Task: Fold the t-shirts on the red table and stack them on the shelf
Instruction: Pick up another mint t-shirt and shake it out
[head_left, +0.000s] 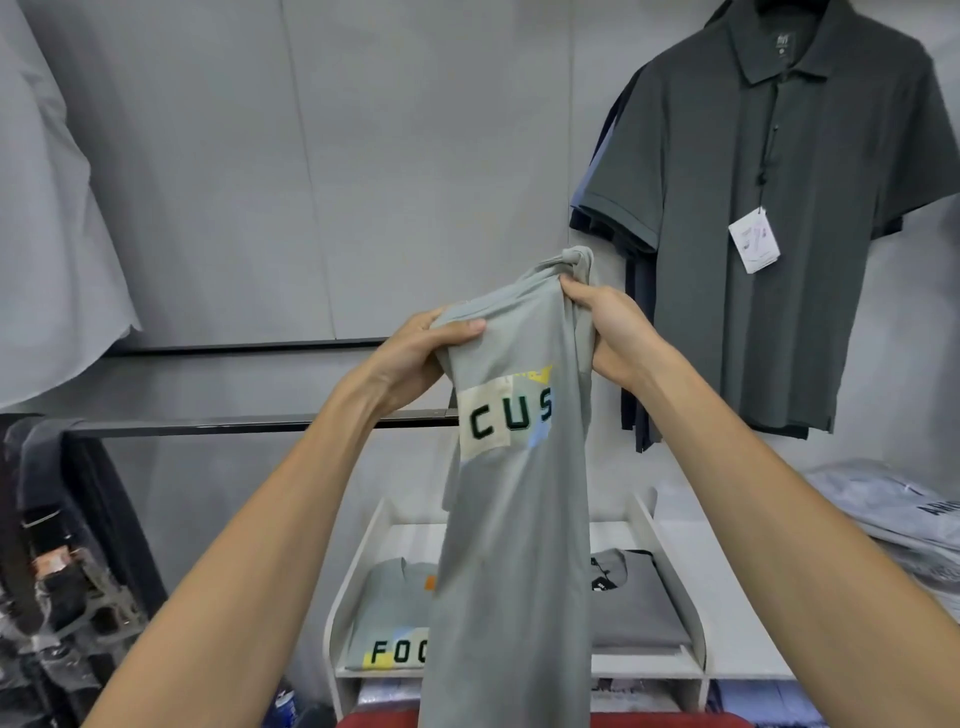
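Held up in mid-frame: a grey t-shirt (511, 519) with a printed patch reading "CUS", hanging long and narrow from its top down to the bottom edge, in front of the white shelf (363, 561) and above a strip of red table (675, 721) at the very bottom. Left hand (415, 358) curled round the upper left edge of the cloth, thumb pressed over the front. Right hand (608, 327) pinching the bunched top at the upper right, fingers closed on the fabric.

Soft, light and limp by the look of it; no stiffness, likely to sag and slide wherever unsupported. Probably best taken at both shoulder seams, spread wide, so the body falls flat and square before folding. Bunched top likely to need shaking out first.

On the shelf: a folded grey shirt (387, 623) lettered "FOC" at lower centre left, a folded darker shirt (634, 603) beside it. Upper right of the frame: a dark polo shirt (769, 234) hanging with a tag
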